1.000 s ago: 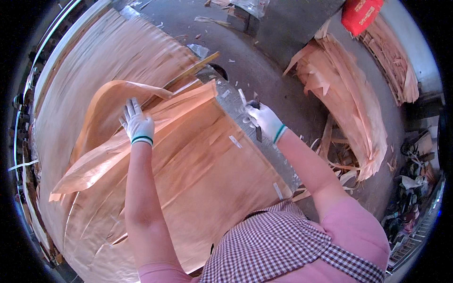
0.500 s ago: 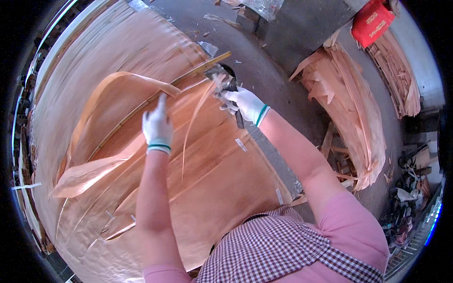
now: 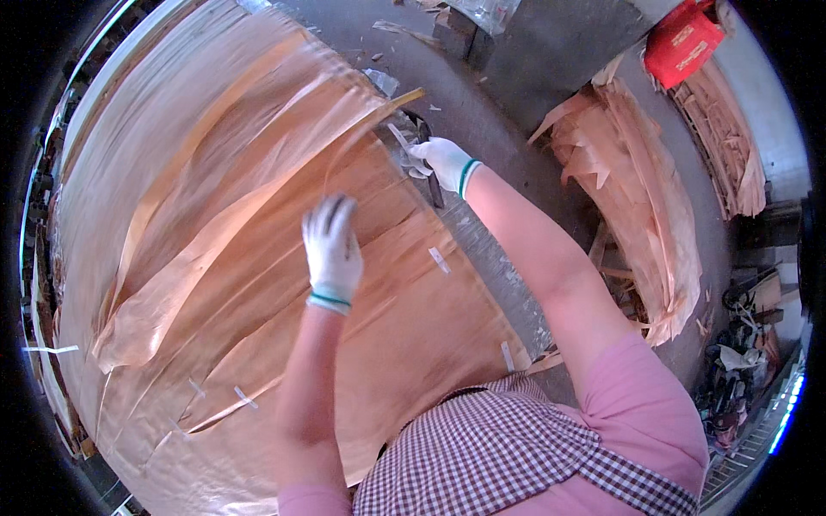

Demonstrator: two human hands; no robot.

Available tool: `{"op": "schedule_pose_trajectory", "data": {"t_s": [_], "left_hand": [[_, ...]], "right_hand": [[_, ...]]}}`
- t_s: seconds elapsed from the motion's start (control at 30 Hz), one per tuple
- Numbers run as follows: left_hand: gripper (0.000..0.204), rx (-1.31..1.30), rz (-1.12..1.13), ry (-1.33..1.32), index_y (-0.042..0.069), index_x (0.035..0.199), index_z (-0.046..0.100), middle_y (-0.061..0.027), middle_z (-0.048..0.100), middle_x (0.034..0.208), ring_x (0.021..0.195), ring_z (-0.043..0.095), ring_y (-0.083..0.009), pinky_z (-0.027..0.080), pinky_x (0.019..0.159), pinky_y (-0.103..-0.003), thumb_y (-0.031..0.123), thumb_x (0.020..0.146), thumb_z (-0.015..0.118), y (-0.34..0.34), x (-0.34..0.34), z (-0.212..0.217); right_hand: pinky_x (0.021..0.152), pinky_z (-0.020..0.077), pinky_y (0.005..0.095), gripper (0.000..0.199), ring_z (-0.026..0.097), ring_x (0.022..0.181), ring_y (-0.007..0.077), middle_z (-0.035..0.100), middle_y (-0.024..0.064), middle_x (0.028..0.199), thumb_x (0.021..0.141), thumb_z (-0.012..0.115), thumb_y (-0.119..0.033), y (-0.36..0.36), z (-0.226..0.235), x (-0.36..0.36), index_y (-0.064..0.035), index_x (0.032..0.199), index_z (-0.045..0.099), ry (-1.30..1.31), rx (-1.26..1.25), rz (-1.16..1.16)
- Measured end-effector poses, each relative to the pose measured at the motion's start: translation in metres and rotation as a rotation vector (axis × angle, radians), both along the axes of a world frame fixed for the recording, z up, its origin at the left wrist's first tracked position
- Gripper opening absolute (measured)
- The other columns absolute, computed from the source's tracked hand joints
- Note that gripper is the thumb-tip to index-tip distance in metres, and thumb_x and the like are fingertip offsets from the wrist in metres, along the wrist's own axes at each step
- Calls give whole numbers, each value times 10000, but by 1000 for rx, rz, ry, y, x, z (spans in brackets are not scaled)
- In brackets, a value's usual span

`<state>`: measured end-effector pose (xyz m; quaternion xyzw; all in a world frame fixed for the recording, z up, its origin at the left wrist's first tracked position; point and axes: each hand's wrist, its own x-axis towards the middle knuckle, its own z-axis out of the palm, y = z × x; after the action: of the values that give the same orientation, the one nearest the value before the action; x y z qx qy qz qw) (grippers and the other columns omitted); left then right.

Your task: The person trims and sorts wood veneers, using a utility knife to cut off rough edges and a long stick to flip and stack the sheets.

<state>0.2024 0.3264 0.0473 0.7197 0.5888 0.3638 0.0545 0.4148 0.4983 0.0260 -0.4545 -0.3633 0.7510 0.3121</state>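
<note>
Large sheets of thin tan wood veneer [image 3: 413, 318] cover the work surface, overlapping in long wavy strips. My left hand [image 3: 333, 249], in a white glove with a green cuff, is over the sheets, slightly blurred, its fingers stretched out and holding nothing visible. A loose veneer strip [image 3: 219, 228] runs diagonally beyond it. At the right edge, my gloved right hand [image 3: 446, 163] pinches a short white tape strip [image 3: 398, 136]. Beside those fingers a dark tool [image 3: 422, 129] is partly hidden; its kind cannot be told. White tape pieces [image 3: 440, 261] stick to the veneer.
A narrow yellowish stick-like end [image 3: 409, 97] juts past the veneer's right edge. Right of the table stands a bundle of veneer offcuts [image 3: 641, 198], with a red bag [image 3: 684, 43] and another veneer stack [image 3: 723, 138] behind. Scraps lie on the grey floor [image 3: 508, 198].
My left hand has moved right and nearer to me. The raised, curling veneer strips now lie flatter. The thin sliver by my right hand has gone from there, and a white strip shows at its fingers.
</note>
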Motion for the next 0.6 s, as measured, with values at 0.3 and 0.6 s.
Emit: {"op": "schedule_pose_trajectory", "data": {"t_s": [0.3, 0.6], "left_hand": [[359, -193, -96, -8, 86, 1162, 581, -98, 544, 1256, 1167, 484, -314, 367, 986, -455, 128, 806, 613, -57, 78, -24], [426, -229, -77, 49, 91, 1238, 536, -107, 491, 1328, 1228, 439, -330, 336, 1010, -467, 190, 828, 599, -57, 83, -24]], "right_hand": [[546, 395, 300, 197, 521, 577, 143, 573, 41, 650, 897, 570, -179, 23, 20, -10, -49, 771, 649, -268, 77, 382], [545, 409, 289, 193, 526, 571, 140, 596, 26, 664, 862, 627, -253, -1, 23, 37, -78, 789, 661, -288, 10, 465]]}}
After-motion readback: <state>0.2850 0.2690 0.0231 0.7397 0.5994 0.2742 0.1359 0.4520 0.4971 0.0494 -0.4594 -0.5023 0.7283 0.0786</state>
